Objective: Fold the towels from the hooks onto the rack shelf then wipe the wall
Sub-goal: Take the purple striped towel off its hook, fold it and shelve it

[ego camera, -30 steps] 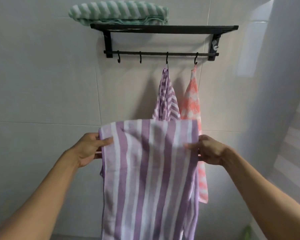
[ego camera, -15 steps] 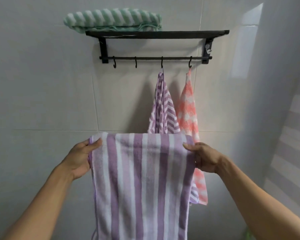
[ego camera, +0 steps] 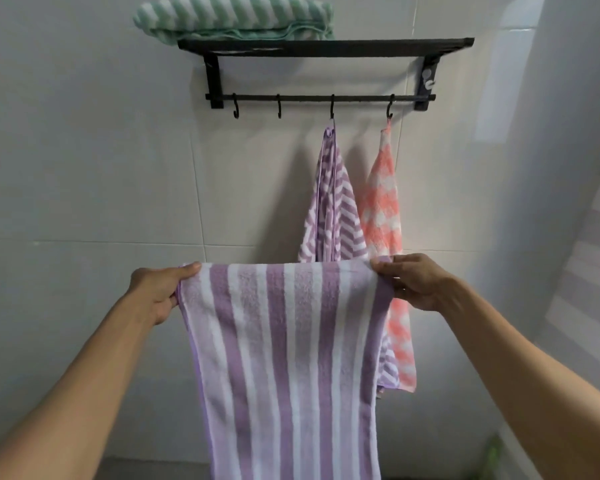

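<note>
Both arms reach forward, level; left hand (ego camera: 155,292) and right hand (ego camera: 414,285) each pinch a top towel (ego camera: 284,341) corner, held apart.

A towel (ego camera: 284,358) hangs between the left hand (ego camera: 160,289) and right hand (ego camera: 413,285), in front of the wall (ego camera: 84,168). Behind it, two towels (ego camera: 333,209) (ego camera: 385,209) hang from the rack's (ego camera: 326,48) right hooks; a folded towel (ego camera: 232,17) lies on its shelf, left.

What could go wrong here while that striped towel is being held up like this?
The striped towel hangs long from pinches by the left hand and right hand; a corner could slip loose. Lifting it might brush the purple zigzag towel off its hook.
</note>
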Demonstrator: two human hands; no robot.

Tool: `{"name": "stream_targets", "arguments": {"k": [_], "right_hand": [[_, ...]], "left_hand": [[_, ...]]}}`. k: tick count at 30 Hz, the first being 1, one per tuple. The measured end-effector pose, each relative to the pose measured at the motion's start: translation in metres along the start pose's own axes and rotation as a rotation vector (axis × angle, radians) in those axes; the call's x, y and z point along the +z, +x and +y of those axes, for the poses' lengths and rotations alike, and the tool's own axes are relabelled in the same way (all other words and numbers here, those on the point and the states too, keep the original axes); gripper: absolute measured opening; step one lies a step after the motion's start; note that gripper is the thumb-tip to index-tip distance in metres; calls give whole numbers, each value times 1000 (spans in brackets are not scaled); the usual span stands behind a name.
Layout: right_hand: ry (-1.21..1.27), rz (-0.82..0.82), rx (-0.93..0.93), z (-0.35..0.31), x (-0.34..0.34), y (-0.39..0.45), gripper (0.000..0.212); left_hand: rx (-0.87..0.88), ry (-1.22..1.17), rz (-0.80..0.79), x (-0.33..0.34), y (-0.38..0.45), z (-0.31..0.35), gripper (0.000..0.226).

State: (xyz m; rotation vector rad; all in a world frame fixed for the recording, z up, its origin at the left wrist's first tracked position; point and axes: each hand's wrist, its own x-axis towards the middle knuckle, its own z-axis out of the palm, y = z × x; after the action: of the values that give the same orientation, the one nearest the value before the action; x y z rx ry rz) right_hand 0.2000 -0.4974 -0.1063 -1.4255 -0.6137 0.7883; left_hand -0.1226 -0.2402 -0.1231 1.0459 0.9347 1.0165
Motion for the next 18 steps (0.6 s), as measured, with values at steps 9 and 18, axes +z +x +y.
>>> {"name": "stream_targets", "arguments": {"k": [9,18], "right_hand": [[-175,165,-104,-39,3,2,20],[-145,280,-195,-53,1,10,31]], "left_hand": [[211,60,17,22,3,32,72],[222,-11,104,35,-5,39,58]]}}
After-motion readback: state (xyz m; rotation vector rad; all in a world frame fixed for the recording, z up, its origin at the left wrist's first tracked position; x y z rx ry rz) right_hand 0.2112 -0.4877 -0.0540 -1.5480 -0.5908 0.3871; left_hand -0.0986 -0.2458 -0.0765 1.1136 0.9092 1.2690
